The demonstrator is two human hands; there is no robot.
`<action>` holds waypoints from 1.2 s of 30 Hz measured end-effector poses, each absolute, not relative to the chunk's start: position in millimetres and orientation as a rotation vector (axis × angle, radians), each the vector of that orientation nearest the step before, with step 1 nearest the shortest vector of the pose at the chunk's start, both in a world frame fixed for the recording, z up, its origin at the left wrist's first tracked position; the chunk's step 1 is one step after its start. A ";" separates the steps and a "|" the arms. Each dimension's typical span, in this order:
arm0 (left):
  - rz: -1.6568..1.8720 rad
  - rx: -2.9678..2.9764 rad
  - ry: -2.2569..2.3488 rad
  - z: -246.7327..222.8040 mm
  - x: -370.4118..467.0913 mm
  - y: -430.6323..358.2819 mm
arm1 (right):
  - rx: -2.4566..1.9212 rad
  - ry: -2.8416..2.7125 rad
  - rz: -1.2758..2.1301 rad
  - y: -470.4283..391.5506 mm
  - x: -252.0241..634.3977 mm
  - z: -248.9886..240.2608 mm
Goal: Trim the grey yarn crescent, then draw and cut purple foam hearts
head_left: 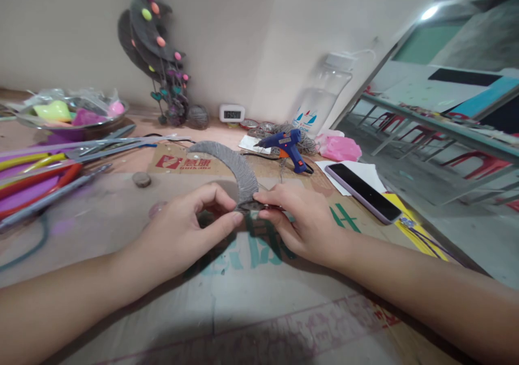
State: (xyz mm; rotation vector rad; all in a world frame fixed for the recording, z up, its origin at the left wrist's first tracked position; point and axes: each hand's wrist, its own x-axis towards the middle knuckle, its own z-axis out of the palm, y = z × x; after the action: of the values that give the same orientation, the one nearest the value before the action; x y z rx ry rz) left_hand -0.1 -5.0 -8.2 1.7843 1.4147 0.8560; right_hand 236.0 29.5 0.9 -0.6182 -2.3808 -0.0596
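A grey yarn-wrapped crescent (237, 165) lies curved on the cardboard-covered table (243, 294) in front of me. My left hand (190, 230) pinches the crescent's near tip between thumb and forefinger. My right hand (302, 219) grips the same tip from the right, fingers closed on it and on a thin dark strand. Both hands meet at the tip; what lies under the fingers is hidden.
A blue glue gun (286, 147) stands behind the crescent, a phone (363, 192) lies to the right near the table edge. Long rods and coloured sticks (48, 170) lie at left beside a bowl of bright shapes (71, 113). A finished grey ornament (156, 46) leans on the wall.
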 end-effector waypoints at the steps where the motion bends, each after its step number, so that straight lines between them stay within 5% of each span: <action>1: 0.856 1.778 1.411 -8.1 -0.2 -5.0 | -0.618 -2.383 -0.074 29.3 235.8 1.1; 36: 0.900 1.659 1.291 -9.5 3.1 0.1 | -0.608 -2.350 -0.024 32.7 237.3 -3.3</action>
State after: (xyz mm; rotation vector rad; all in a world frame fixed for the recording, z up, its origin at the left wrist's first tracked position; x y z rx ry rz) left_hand 3.1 0.1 -9.5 1.6588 1.2905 0.8999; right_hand 237.3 32.7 -3.3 -0.6085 -2.3502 -0.0244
